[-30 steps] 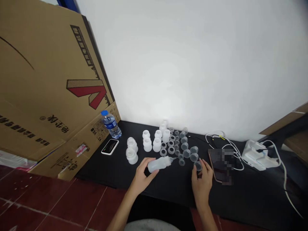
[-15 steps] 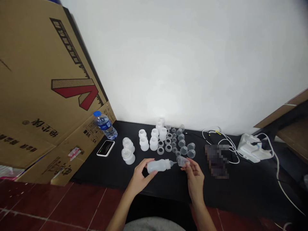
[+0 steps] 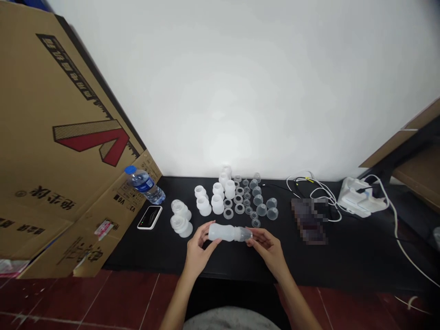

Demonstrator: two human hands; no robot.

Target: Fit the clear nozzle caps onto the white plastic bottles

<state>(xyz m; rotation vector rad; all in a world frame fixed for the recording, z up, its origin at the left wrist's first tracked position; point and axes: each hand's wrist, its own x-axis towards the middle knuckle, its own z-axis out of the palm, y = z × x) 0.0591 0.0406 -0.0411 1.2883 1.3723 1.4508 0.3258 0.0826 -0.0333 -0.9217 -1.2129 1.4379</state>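
My left hand [image 3: 197, 251] grips the base end of a white plastic bottle [image 3: 225, 232] held sideways just above the black table [image 3: 343, 261]. My right hand [image 3: 266, 247] pinches a clear cap [image 3: 246, 233] that sits over the bottle's nozzle end. Behind the bottle lie rows of white bottle parts [image 3: 212, 200], clear rings [image 3: 239, 201] and clear caps [image 3: 264, 205].
A large cardboard box [image 3: 62, 151] leans at the left with a water bottle [image 3: 143, 184] lying against it and a white phone [image 3: 150, 216] beside it. A blurred dark device [image 3: 309, 220], white cables [image 3: 319, 192] and a white charger [image 3: 359, 201] lie at the right.
My right hand picked a clear cap from the table, carried it left and set it over the bottle's nozzle. The view has shifted right and down slightly.
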